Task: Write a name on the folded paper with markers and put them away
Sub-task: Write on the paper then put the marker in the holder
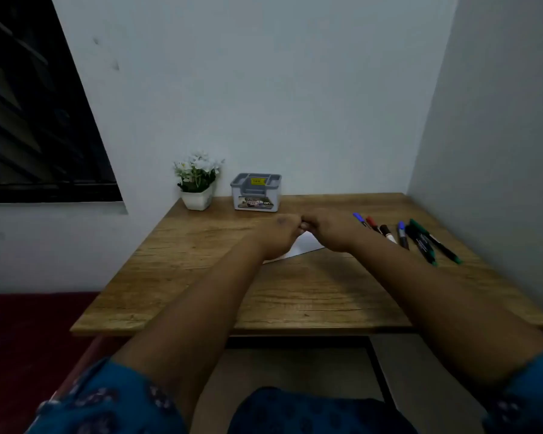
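A white sheet of paper (pixel 305 244) lies on the wooden table (pixel 295 296), mostly hidden under my hands. My left hand (pixel 278 234) and my right hand (pixel 328 230) meet above its far edge, fingers curled down and fingertips touching near the middle; they seem to pinch the paper there. Several capped markers (pixel 403 234) lie in a row to the right of my right hand, with blue, red, brown and green caps.
A grey and white desk organizer (pixel 256 192) stands at the table's back edge, beside a small white pot of white flowers (pixel 197 183). Walls close the table in at the back and the right. A dark window is at the left.
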Demonstrator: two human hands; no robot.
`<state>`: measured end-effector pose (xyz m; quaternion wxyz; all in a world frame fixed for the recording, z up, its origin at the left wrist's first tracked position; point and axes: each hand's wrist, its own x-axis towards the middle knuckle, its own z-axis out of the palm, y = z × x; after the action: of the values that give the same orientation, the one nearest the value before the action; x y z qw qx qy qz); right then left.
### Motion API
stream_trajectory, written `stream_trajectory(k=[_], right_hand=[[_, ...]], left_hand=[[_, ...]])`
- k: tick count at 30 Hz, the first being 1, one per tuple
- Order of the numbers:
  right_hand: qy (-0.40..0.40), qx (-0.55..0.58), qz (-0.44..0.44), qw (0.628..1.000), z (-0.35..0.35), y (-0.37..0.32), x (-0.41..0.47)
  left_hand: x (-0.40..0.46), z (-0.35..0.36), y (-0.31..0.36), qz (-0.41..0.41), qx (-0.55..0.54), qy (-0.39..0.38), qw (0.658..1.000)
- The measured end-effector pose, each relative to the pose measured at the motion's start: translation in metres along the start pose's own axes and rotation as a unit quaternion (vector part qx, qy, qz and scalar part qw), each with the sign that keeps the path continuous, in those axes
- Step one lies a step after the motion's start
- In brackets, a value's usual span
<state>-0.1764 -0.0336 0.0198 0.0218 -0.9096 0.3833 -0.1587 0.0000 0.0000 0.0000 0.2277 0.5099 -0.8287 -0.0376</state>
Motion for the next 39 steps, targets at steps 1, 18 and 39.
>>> stream_trajectory(k=[1,18,39], right_hand=[[-0.018,-0.029,0.003,0.999,-0.001,0.001,-0.001],[0.058,0.497,0.203,0.842,0.065,-0.002,0.033],[-0.034,0.363,0.017,0.931,0.077,-0.003,0.040]], left_hand=[[-0.005,-0.003,-0.005,-0.008,0.014,-0.004,1.000],[-0.019,-0.002,-0.085,-0.287,-0.292,-0.015,0.912],[0.006,-0.011,-0.097,-0.284,-0.365,-0.225,0.858]])
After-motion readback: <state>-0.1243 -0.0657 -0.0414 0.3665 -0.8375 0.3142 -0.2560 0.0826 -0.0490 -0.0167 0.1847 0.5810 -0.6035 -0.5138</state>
